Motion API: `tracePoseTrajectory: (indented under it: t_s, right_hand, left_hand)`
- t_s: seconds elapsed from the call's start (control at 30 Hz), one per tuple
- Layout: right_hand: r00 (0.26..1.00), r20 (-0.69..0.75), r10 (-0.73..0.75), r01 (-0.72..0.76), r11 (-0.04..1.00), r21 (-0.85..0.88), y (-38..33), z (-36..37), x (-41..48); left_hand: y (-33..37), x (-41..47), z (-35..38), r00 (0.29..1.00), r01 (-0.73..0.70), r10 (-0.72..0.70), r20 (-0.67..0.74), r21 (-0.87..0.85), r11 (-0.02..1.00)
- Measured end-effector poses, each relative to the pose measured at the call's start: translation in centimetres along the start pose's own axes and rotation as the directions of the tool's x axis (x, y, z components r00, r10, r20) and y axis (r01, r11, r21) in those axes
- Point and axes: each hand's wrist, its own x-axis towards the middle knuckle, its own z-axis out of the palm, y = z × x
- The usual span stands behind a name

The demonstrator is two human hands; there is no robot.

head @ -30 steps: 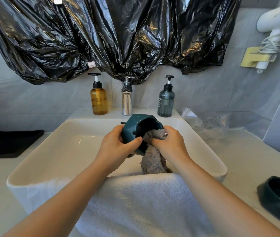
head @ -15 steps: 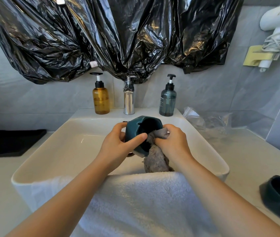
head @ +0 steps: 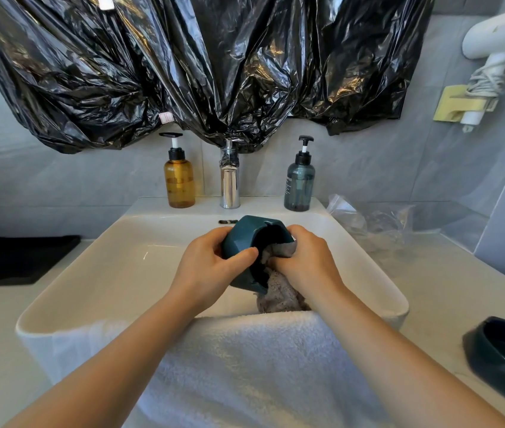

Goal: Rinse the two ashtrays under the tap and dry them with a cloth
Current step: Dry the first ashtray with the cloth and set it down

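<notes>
Over the white sink (head: 69,291), in the head camera's one view, the left hand (head: 211,267) grips a teal ashtray (head: 240,242), tipped on its side with the hollow facing right; the fingers are wrapped around its outer wall, thumb clamped on the near rim. The right hand (head: 306,264) is bunched tight on a grey cloth (head: 275,296), pressing a wad of it into the bowl while the rest hangs down toward the white towel (head: 245,366) draped over the sink's front edge. Behind, the chrome tap (head: 230,186) shows no water running, so by my read the rinse on this one is over and the drying is under way. The second ashtray (head: 504,359) sits upright on the surface at far right, well apart from the hands. Whether that one is rinsed and dried I cannot tell from here; if not, it is what remains.
</notes>
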Motion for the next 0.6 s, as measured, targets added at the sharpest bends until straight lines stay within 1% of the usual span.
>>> tracePoseTrajectory:
  t_s: [0.07,0.13,0.23,0.3,0.4,0.5,0.6]
  right_hand:
    - [0.996,-0.033,-0.083,0.08,0.994,-0.078,-0.4,-0.1,-0.3]
    - [0.993,-0.047,-0.112,0.107,0.99,-0.091,-0.5,-0.1,-0.3]
    - [0.999,-0.026,-0.031,0.032,0.999,0.025,-0.1,0.0,-0.1]
    - [0.998,-0.045,0.043,-0.038,0.993,0.114,0.3,0.1,0.2]
    - [0.99,-0.081,0.112,-0.093,0.973,0.211,0.6,0.1,0.5]
    - [0.993,-0.036,0.116,-0.104,0.965,0.242,0.5,0.2,0.5]
    - [0.995,0.018,0.096,-0.097,0.977,0.189,0.3,0.5,0.3]
  left_hand:
    - [0.0,0.0,-0.1,1.0,0.017,-0.016,0.007,-0.041,0.999]
    - [-0.1,0.1,-0.3,0.999,0.036,-0.036,0.006,-0.054,0.998]
    - [-0.2,0.2,-0.4,0.996,0.091,-0.091,0.011,-0.021,0.996]
    - [-0.1,0.1,-0.2,0.99,0.139,-0.137,0.036,-0.059,0.988]
    - [0.1,0.0,0.1,0.989,0.145,-0.143,0.031,-0.069,0.987]
    - [0.1,0.0,0.3,0.994,0.113,-0.113,-0.004,-0.07,0.991]
    - [0.2,-0.1,0.2,0.996,0.079,-0.081,-0.034,-0.057,0.995]
